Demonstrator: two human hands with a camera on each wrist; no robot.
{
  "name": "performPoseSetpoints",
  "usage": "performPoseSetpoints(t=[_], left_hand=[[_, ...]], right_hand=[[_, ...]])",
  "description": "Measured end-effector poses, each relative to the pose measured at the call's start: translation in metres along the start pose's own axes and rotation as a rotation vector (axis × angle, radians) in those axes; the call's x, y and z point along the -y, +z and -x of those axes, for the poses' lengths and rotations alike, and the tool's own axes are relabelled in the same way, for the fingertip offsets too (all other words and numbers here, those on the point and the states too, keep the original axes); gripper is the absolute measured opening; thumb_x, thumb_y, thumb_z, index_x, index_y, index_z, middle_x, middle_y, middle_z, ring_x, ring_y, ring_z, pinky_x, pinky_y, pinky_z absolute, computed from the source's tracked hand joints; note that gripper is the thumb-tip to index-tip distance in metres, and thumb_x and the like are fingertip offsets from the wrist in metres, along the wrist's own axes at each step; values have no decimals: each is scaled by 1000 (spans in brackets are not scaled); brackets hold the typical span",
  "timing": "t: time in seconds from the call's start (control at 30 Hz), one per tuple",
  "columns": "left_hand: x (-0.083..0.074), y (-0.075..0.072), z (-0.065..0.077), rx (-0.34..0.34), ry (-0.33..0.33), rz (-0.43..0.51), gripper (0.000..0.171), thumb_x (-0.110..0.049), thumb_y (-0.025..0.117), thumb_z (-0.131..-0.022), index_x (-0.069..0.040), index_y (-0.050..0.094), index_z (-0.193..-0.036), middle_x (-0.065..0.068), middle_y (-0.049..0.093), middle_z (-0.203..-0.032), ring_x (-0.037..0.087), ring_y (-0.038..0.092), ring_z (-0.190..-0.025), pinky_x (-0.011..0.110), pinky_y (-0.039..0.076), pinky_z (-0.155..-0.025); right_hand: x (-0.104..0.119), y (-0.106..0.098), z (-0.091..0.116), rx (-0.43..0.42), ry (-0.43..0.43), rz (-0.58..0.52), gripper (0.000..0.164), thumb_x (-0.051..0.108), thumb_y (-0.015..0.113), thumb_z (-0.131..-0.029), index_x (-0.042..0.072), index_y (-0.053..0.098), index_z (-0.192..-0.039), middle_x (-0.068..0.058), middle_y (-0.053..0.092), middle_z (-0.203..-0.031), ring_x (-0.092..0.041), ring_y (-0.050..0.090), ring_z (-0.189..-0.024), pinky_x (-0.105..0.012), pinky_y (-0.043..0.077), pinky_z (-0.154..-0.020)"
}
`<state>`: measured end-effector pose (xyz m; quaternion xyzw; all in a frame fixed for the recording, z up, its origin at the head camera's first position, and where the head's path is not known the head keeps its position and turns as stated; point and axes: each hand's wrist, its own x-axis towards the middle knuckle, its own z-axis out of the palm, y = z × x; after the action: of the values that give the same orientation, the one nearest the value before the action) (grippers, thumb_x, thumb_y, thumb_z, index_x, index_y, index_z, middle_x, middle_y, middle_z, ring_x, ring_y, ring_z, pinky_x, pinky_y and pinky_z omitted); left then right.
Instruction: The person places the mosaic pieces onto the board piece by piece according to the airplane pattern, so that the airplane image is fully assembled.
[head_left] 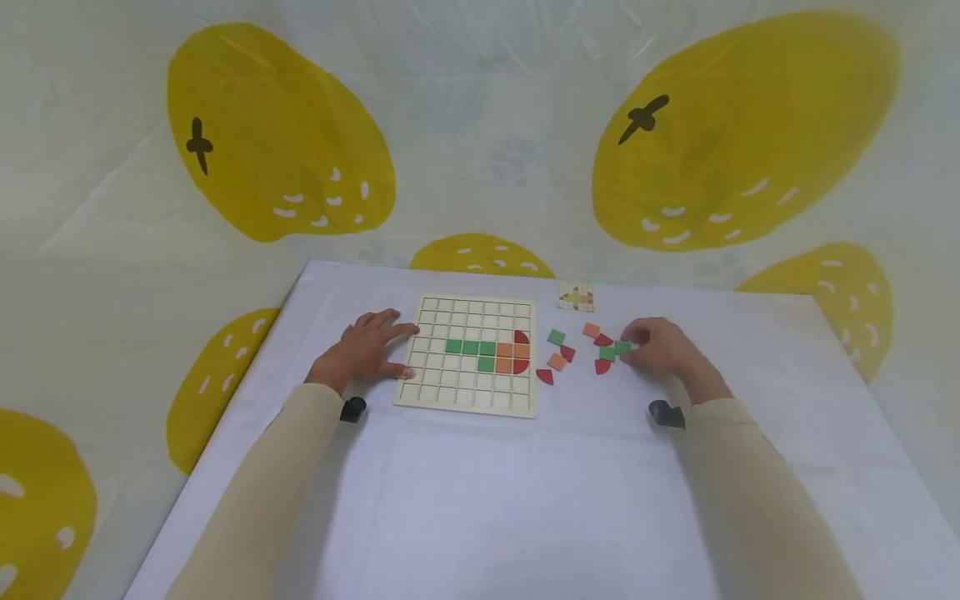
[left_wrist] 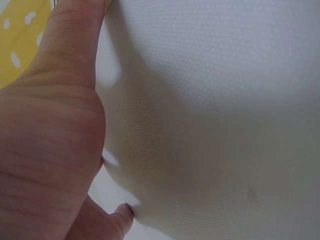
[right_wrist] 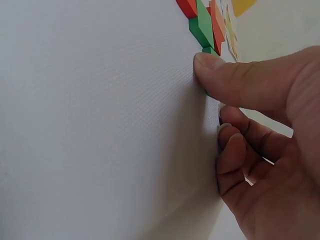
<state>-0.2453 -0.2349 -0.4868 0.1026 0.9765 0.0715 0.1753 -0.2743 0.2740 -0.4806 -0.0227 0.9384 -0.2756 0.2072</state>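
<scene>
A light wooden grid board [head_left: 465, 392] holds green squares [head_left: 470, 347], orange squares [head_left: 504, 365] and red quarter-circle pieces [head_left: 521, 337]. My left hand [head_left: 365, 350] lies at the board's left side, fingers spread, with forefinger and thumb touching its edge. In the left wrist view that hand [left_wrist: 50, 125] shows mainly palm and thumb; the board is almost wholly out of sight. To the right of the loose pieces, my right hand [head_left: 660, 350] pinches a green square tile [head_left: 622, 347] at the table. In the right wrist view the thumb of this hand [right_wrist: 265, 150] partly covers the tile [right_wrist: 209, 51].
Loose green [head_left: 556, 337], orange [head_left: 557, 362] and red [head_left: 545, 377] pieces lie between the board and my right hand. A small pattern card [head_left: 576, 297] sits near the table's back edge. Behind the white-covered table [head_left: 480, 500] hangs a curtain with yellow fruit shapes [head_left: 285, 133].
</scene>
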Motion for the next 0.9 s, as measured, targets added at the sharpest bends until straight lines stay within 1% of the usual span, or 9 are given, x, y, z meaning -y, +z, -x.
performPoseSetpoints(t=[0.1, 0.17, 0.37, 0.5, 0.7, 0.9], left_hand=[[1, 1, 0, -1, 0, -2, 87, -61, 79, -84, -42, 40, -159, 8, 19, -175, 46, 18, -159, 73, 20, -125], [1, 1, 0, 2, -4, 0, 87, -61, 79, -84, -42, 39, -159, 8, 18, -175, 46, 17, -159, 73, 19, -125], [0, 0, 0, 10, -7, 12, 87, -61, 79, -84, -43, 39, -159, 7, 17, -176, 45, 16, -159, 72, 18, -126], [-2, -1, 1, 7, -3, 12, 86, -60, 79, -85, -42, 39, -159, 8, 17, -176, 45, 17, -159, 72, 19, -126], [-3, -1, 3, -1, 0, 10, 87, -61, 79, -84, -42, 39, -159, 8, 17, -176, 46, 16, -159, 72, 19, -126], [-4, -2, 6, -6, 1, 23, 86, -58, 80, -85, -40, 40, -159, 9, 18, -175, 45, 17, -159, 72, 18, -126]], right_hand=[[-1, 1, -3, -1, 14, -4, 38, 20, 75, -94, 4, 66, -127, -23, 60, -129, -40, 50, -118, -60, 48, -108], [-2, 1, -5, 1, 27, -9, 39, 21, 75, -94, 4, 65, -128, -23, 61, -129, -40, 51, -118, -60, 48, -108], [-5, 2, -9, 4, 34, -17, 41, 22, 77, -93, 3, 66, -128, -24, 61, -132, -41, 52, -119, -60, 48, -109], [-7, 2, -7, 3, 49, -29, 42, 25, 78, -93, 6, 66, -128, -23, 60, -133, -41, 50, -121, -61, 49, -108], [-16, 1, -8, -14, 30, -27, 47, 29, 80, -91, 9, 63, -130, -20, 59, -130, -39, 51, -119, -58, 52, -103], [-15, 0, -5, -20, 37, -28, 41, 28, 78, -92, 5, 66, -125, -21, 61, -125, -39, 52, -115, -56, 54, -100]])
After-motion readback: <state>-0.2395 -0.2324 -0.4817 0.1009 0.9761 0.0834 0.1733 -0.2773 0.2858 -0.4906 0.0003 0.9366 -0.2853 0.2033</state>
